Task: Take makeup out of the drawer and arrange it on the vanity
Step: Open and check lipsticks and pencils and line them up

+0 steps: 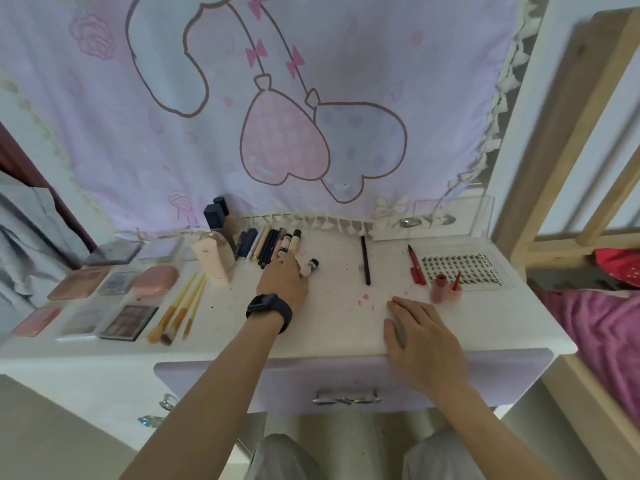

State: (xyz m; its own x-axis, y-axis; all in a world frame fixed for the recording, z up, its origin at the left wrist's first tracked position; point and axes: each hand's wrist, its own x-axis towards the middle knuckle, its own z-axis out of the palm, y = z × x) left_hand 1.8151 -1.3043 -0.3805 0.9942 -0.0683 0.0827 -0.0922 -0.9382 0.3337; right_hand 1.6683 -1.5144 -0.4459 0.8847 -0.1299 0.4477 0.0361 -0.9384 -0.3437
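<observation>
Left hand touches tube; right hand presses vanity.

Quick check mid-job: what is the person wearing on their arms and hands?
Both forearms are bare, with no sleeves in view. The left hand has a black rectangular smartwatch on a black band at its wrist. The right hand wears nothing visible: no glove, watch or bracelet.

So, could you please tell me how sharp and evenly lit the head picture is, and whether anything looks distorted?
Head view: soft, even light, only faint shadows under the left hand and right hand; head view: wide-angle bending tilts the pale wooden frame at the right, whose edges look smeared; head view: the white vanity top is fairly sharp.
</observation>
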